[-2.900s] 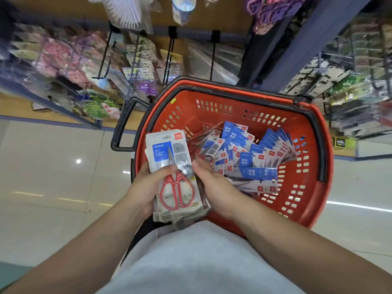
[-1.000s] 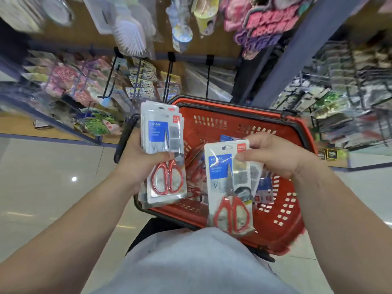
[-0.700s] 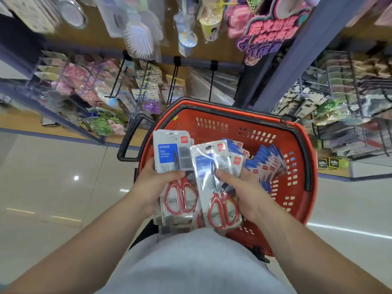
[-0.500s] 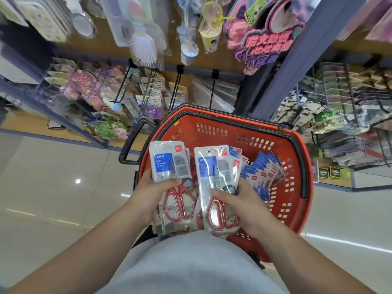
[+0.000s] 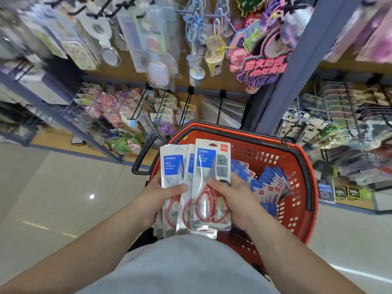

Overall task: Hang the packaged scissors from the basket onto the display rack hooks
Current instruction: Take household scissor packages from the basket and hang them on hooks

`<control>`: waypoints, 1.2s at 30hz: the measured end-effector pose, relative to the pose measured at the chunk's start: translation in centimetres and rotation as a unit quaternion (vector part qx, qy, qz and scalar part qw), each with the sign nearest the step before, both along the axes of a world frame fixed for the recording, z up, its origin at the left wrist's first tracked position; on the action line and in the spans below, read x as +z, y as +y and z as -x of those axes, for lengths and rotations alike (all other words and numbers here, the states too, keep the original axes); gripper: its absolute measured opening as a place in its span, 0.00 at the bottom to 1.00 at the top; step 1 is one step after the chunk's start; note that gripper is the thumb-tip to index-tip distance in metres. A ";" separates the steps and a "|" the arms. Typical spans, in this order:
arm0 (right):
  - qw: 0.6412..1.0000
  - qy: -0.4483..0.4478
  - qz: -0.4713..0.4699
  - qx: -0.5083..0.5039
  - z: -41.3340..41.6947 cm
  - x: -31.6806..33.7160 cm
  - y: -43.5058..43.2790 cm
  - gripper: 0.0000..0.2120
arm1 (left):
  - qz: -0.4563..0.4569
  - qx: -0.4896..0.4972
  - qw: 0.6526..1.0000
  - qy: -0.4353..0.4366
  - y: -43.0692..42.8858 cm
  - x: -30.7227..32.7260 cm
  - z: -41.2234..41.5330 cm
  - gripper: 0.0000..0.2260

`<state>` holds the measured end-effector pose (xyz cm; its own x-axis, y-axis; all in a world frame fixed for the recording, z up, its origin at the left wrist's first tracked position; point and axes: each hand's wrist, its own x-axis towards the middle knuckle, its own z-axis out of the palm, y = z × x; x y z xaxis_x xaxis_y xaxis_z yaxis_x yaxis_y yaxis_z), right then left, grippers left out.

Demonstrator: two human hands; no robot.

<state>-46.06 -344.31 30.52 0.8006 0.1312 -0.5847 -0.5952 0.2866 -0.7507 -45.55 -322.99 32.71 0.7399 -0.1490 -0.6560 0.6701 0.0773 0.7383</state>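
Observation:
A fanned stack of packaged red-handled scissors (image 5: pixel 209 164) with blue HOME labels is held between both hands over the near rim of the red basket (image 5: pixel 305 166). My left hand (image 5: pixel 157 198) grips the left packs, thumb across their fronts. My right hand (image 5: pixel 237 198) grips the front pack, thumb over the scissor pivot. Several more blue-labelled packs (image 5: pixel 269 185) lie in the basket. Black display rack hooks (image 5: pixel 186 107) jut out from the wooden panel beyond the basket.
Shelving on the left (image 5: pixel 53 107) and a wire rack on the right (image 5: pixel 343 128) hold packaged goods. Hanging brushes and mirrors (image 5: pixel 157 60) and a pink sign (image 5: pixel 263 66) fill the upper display. A blue post (image 5: pixel 297 60) rises at right. Tiled floor (image 5: pixel 53 198) lies to the left.
My right hand brought a second pack from the basket against the left hand's stack, and the packs now overlap in a fan. The view has tilted up toward the hanging display.

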 end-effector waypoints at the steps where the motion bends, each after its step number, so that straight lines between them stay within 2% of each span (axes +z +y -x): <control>1: 1.000 0.003 -0.005 -0.002 0.1 0.1 0.8 0.14 | 0.003 -0.017 1.000 -0.002 0.2 0.0 -0.1 0.41; 4: 1.000 0.009 -0.012 -0.016 0.2 0.3 3.0 0.14 | 0.013 -0.059 0.998 -0.018 1.2 -0.3 -0.4 0.35; 8: 0.998 0.007 0.034 -0.043 -0.6 0.0 5.8 0.17 | 0.035 -0.054 0.998 -0.002 4.1 -1.5 -1.7 0.39; 12: 0.995 0.004 0.053 -0.089 -2.1 0.6 10.0 0.16 | 0.057 -0.048 0.997 0.022 8.2 -2.1 -4.3 0.27; 16: 0.990 0.015 0.014 -0.140 -3.6 2.2 14.3 0.15 | 0.097 -0.035 0.993 0.050 12.1 -1.1 -6.9 0.23; 21: 0.981 0.005 0.064 -0.182 -6.0 5.0 18.1 0.13 | 0.104 -0.024 0.993 0.052 15.2 0.5 -10.0 0.13; 24: 0.978 -0.014 0.077 -0.191 -7.3 6.7 19.3 0.13 | 0.118 -0.018 0.991 0.064 16.0 1.6 -11.7 0.16; 29: 0.981 -0.028 0.009 -0.194 -8.9 9.8 21.2 0.15 | 0.156 -0.007 0.986 0.065 16.2 3.4 -14.4 0.23; 32: 0.973 -0.068 0.036 -0.216 -9.7 10.9 21.6 0.13 | 0.189 0.024 0.980 0.059 15.8 4.7 -15.8 0.31; 36: 0.974 -0.101 0.080 -0.187 -10.3 12.4 20.7 0.12 | 0.226 0.064 0.972 0.033 14.5 6.3 -16.9 0.32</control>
<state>-35.79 -323.66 42.88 0.8760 -0.2705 -0.3992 -0.3073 0.3250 -0.8944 -28.66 -308.53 39.02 0.7304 -0.3425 -0.5910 0.6779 0.4691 0.5660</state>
